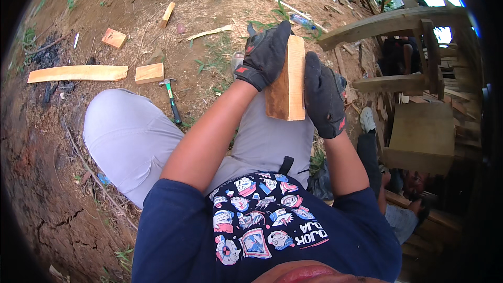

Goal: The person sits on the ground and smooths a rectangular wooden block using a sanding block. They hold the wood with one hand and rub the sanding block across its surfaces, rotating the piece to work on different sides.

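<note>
At the left of the frame, you have a long, slightly curved pale wooden board (78,74) lying on the brown earth ground (39,152), its left part over a blackened patch (48,52). Toward the upper left, a small, chunky pale wooden block (114,38) lies by itself. Just right of the board's end sits a rectangular pale wooden block (150,74), and above it, upper left of centre, is a narrow pale wooden offcut (167,14). Beside the rectangular block, near your grey-trousered knee (123,131), lies a claw hammer with a metal head and a green-and-black handle (172,102).

At upper centre, your left hand (264,55), in a black work glove with red marks, is partly closed against the left side and far end of a thick wooden block with a pale face and a brown side (294,84). That block is between your two hands, over your lap. Your right hand (326,94), gloved to match, lies along its right side; you cannot tell how far those fingers curl, as they are mostly hidden. Farther right, a curved wooden beam (393,23) spans the upper right, above a boxy brown wooden block (422,131). Another person's white shoe (368,119) shows just left of that block.
</note>
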Tool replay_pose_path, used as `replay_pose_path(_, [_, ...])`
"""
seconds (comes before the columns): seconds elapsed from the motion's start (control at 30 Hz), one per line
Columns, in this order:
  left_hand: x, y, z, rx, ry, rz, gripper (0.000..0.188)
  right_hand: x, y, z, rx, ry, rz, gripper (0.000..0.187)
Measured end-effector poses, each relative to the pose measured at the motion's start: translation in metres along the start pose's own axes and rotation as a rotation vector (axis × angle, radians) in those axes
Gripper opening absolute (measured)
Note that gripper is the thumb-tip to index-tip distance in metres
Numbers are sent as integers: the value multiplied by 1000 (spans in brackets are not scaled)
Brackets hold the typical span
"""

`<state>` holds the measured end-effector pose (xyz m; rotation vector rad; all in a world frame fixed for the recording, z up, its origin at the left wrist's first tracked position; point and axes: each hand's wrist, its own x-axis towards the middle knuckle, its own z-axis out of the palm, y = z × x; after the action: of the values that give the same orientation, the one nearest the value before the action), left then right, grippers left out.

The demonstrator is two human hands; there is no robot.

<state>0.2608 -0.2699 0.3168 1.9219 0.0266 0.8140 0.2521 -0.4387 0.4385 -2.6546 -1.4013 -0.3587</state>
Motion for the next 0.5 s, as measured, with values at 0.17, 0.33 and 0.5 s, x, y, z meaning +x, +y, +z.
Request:
replay_pose_path(0.17, [0, -10, 11, -155, 23, -126, 43, 54, 15, 13, 52, 137, -90, 30])
replay_pose_path(0.33, [-12, -72, 33, -295, 13, -190, 67, 47, -49, -20, 40, -58, -425, 23])
replay_pose_path(0.5, [-5, -87, 60, -803, -27, -469, 53, 45, -42, -24, 91, -91, -514, 16])
